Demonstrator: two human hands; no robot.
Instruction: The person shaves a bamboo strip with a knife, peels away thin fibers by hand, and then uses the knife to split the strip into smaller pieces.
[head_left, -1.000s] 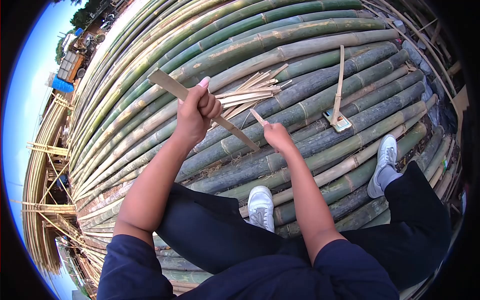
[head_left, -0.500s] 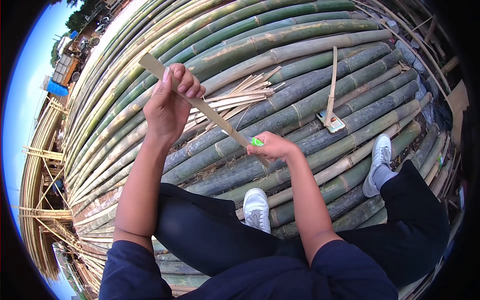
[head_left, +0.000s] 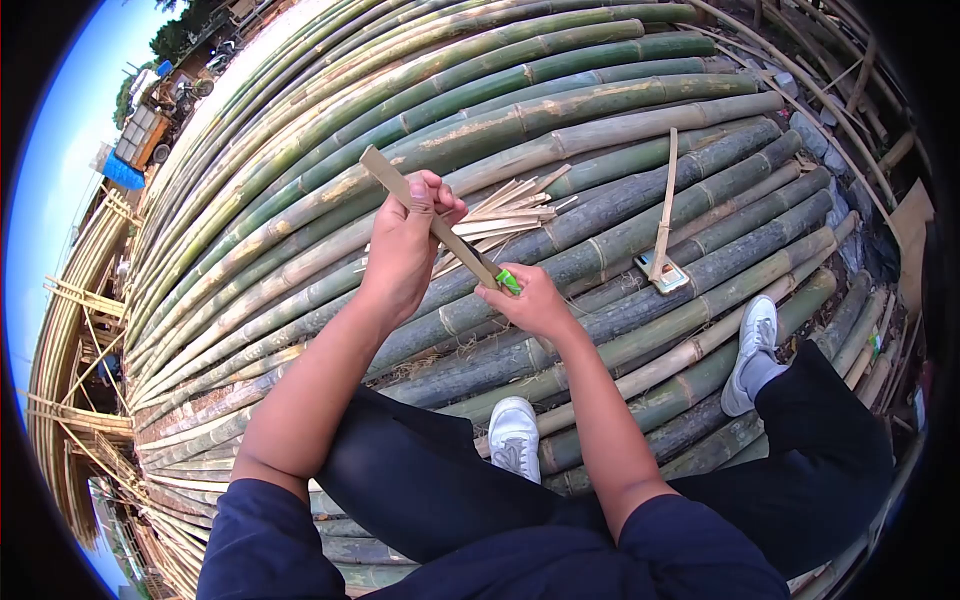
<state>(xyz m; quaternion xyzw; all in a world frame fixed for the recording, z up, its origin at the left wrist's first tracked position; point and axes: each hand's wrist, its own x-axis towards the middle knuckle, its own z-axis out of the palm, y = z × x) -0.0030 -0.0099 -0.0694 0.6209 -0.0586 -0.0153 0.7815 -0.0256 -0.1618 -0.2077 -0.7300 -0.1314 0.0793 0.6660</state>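
A flat bamboo strip [head_left: 455,243] slants across in front of me, its upper end past my left hand [head_left: 405,235], whose fingers and thumb are closed around it. Lower down the strip, my right hand [head_left: 530,300] is closed on a bright green-handled knife [head_left: 511,281]. A short dark blade shows beside the strip's edge, by the right thumb. Most of the handle and the strip's lower end are hidden by the right hand.
Bamboo poles [head_left: 600,255] lie side by side beneath my feet. Behind my hands is a pile of split bamboo slivers [head_left: 510,212]. To the right, another strip [head_left: 667,200] rests across a phone-like object [head_left: 664,274]. My shoes [head_left: 515,437] stand on the poles.
My left hand has moved right and down, closer to my right hand. The right hand has shifted slightly left and up the strip, and the strip has swung with them.
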